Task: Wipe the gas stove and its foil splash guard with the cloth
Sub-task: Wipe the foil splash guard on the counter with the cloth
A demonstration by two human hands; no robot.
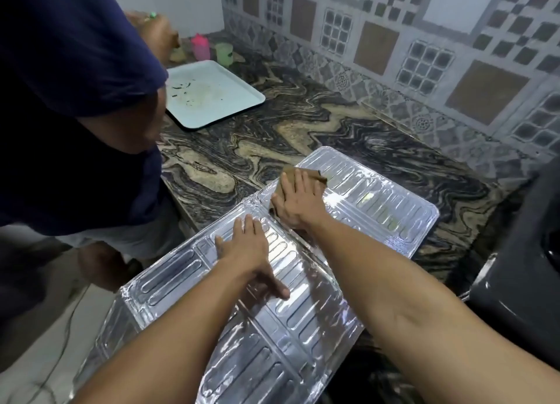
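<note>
Head view puts the foil splash guard (348, 221) in the middle of my work: it lies unfolded and flat across the marbled counter (303, 124), its far panel fully on the stone and its near panels running past the counter's front edge toward me, so part of it has nothing under it that I can see. My right hand (298, 197) is spread flat, palm down, pinning the brown cloth (318, 174) against the far panel near its left edge; it presses the cloth, fingers extended, not curled round it. My left hand (247, 252) lies open and flat on the middle panel, holding nothing, steadying the sheet. I judge the wiping to be partway at most: a few dull smears show on the far panel to the right of the cloth, and I cannot tell which ribs are already clean. The black gas stove (515, 252) sits at the right edge, just beside the guard, and I see nothing to show it has been wiped. Room to sweep is good rightward along the panel and back toward the tiled wall (424, 55). To the left, another person (75, 100) stands close, with a white tray (242, 82) and two cups (212, 50) beyond, well apart from the guard.
</note>
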